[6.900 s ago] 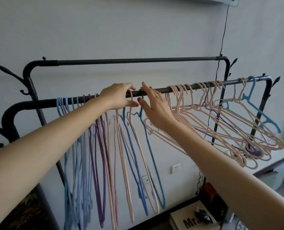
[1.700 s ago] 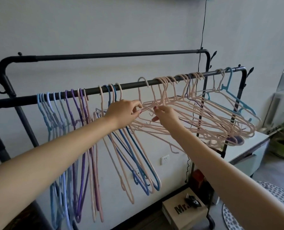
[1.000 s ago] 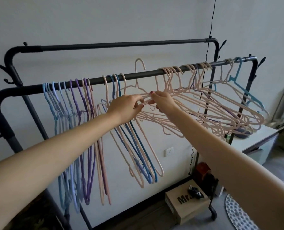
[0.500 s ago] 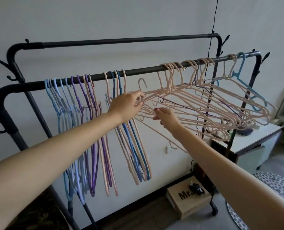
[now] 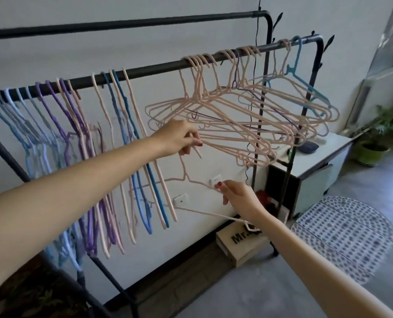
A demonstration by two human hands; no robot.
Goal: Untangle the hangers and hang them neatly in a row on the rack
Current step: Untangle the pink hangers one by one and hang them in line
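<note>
A black clothes rack [image 5: 158, 68] carries a neat row of blue, purple and pink hangers [image 5: 80, 143] on its left half. A tangled bunch of pink hangers [image 5: 243, 115], with a purple and a teal one among them, hangs on the right half. My left hand [image 5: 179, 137] pinches the lower left end of the tangled bunch. My right hand [image 5: 236, 195] is lower and holds one loose pink hanger [image 5: 190, 180] by its shoulder, off the bar and below the bunch.
A higher black rail [image 5: 126, 22] runs behind. A white cabinet [image 5: 314, 161] stands under the rack's right end, with a cardboard box [image 5: 239, 244] and a dotted rug [image 5: 342, 235] on the floor. A potted plant [image 5: 374, 143] sits at far right. A black cable [image 5: 255, 88] hangs down the wall.
One pink hanger has come off the bar and out of the bunch. My right hand has dropped down with it, while my left hand stays on the bunch's end. The view has tilted downward.
</note>
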